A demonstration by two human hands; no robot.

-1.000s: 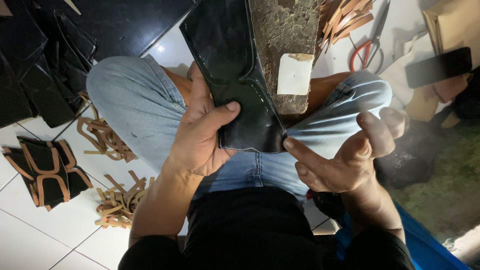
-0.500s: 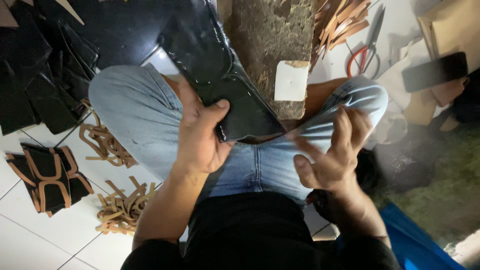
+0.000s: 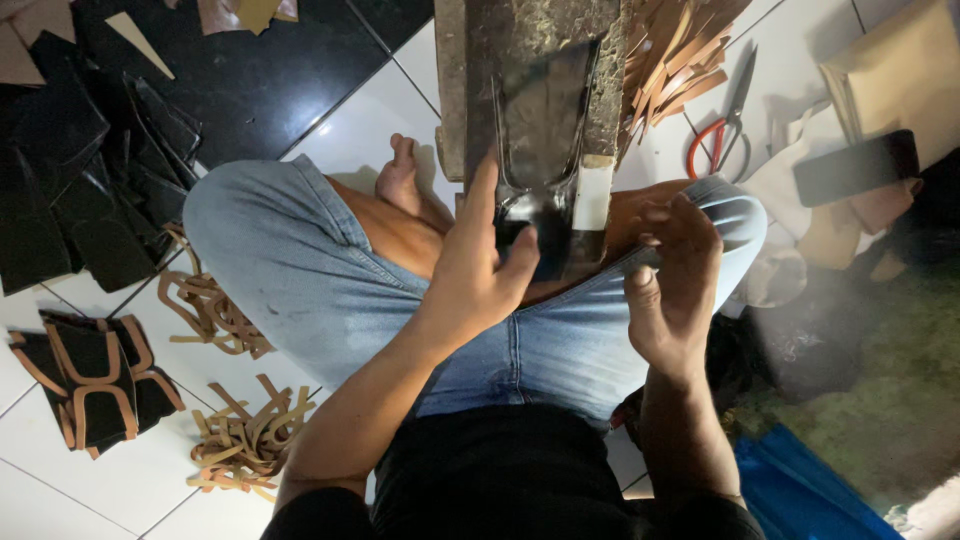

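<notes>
Fingers (image 3: 487, 205) of left hand (image 3: 480, 270) press black leather piece (image 3: 540, 130) | right hand (image 3: 675, 290) empty

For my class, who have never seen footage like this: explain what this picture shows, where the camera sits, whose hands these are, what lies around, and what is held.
The one camera sits on the person's head and looks down at their lap; they sit on a white tiled floor in blue jeans. There is no machine, only two bare hands. The left hand presses a shiny black leather piece flat onto a rough stone block. The right hand is beside it, fingers curled, holding nothing that shows. Around lie tan leather strips, black cut leather pieces, red-handled scissors and a dark phone.
</notes>
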